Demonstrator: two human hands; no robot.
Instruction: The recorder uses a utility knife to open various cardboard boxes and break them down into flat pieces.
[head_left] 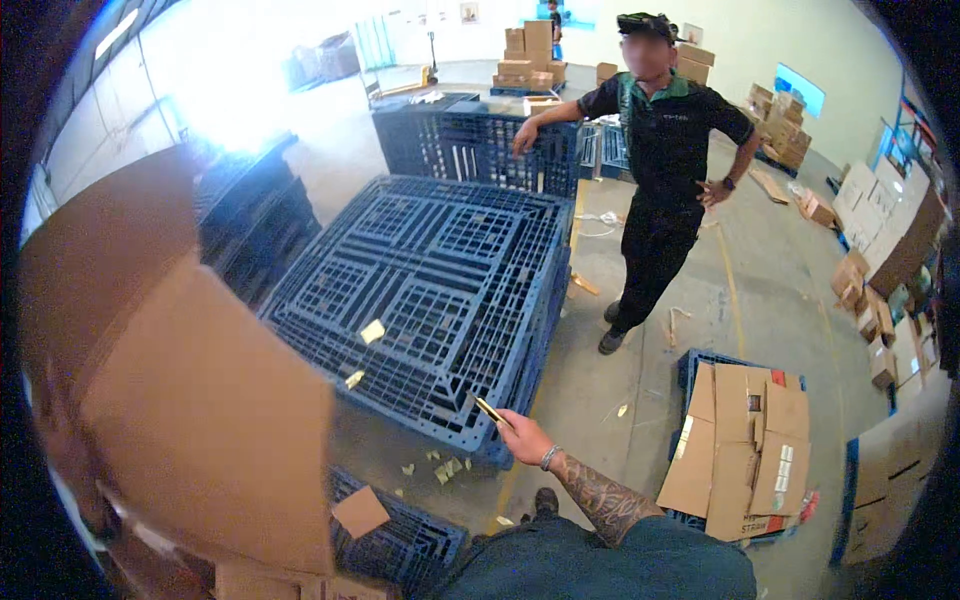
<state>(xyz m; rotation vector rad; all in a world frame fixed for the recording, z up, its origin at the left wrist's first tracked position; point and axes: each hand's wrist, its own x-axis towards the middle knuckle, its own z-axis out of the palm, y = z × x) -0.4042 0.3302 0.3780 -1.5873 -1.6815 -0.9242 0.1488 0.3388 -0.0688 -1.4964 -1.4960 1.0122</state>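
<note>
My right hand is closed around a slim yellow tool, perhaps a box cutter, near the front corner of a stack of blue plastic pallets. Yellow paper scraps lie on the top pallet, with more scraps on the floor below. At left stands a large brown cardboard piece, partly hiding another pallet stack. A small cardboard square rests on a low blue pallet at the lower left. My left hand is not visible.
A person in dark clothes stands beyond the stack, one hand near an upright pallet. Flattened cartons lie on a pallet at right. Boxes line the right side; stacked boxes and a pallet jack stand behind.
</note>
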